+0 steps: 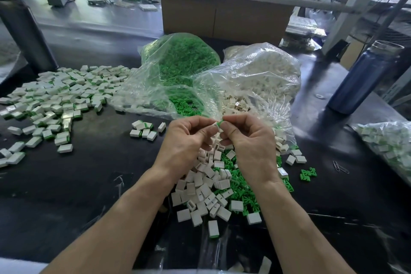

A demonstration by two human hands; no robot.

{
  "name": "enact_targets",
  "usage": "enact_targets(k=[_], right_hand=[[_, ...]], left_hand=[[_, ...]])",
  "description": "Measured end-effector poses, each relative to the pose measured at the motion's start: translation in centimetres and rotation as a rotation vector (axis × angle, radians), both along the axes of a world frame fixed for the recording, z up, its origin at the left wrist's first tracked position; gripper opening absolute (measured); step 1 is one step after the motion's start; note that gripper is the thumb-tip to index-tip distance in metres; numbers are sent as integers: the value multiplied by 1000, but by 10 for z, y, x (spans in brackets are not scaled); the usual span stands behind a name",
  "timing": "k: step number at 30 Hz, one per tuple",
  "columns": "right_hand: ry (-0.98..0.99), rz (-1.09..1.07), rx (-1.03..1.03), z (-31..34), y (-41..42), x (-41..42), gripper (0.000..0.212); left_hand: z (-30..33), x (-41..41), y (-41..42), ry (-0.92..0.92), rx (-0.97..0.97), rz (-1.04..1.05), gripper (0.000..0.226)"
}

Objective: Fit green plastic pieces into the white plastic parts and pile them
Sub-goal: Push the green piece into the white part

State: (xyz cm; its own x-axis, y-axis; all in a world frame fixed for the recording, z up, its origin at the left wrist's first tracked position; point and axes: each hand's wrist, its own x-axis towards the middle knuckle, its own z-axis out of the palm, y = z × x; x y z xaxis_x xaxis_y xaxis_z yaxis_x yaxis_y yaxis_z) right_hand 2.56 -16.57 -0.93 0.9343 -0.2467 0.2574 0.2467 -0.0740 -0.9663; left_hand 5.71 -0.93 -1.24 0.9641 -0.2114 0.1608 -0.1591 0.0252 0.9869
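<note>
My left hand point(189, 138) pinches a small white plastic part point(215, 125) at its fingertips. My right hand point(249, 138) pinches a green plastic piece point(220, 123) that touches the white part. Both hands meet above a loose heap of white parts point(204, 187) mixed with green pieces point(242, 187) on the black table. A wide pile of fitted white-and-green parts point(57, 100) spreads over the left of the table. Behind the hands lie an open clear bag of green pieces point(178, 60) and an open clear bag of white parts point(262, 69).
A blue bottle point(360, 78) stands at the right. Another clear bag of fitted parts point(387, 144) lies at the right edge, with paper clips point(340, 168) near it. A dark post point(26, 35) rises at the left. A cardboard box point(222, 13) stands behind the bags.
</note>
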Motion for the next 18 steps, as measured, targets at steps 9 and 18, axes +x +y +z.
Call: enact_targets(k=[9,18], right_hand=[[7,33,-181,-1,-3,1,10],[26,58,-104,2,1,-1,11]], left_hand=[[2,-1,1,-22,-3,52,7],[2,-3,-3,20,-55,105,6]])
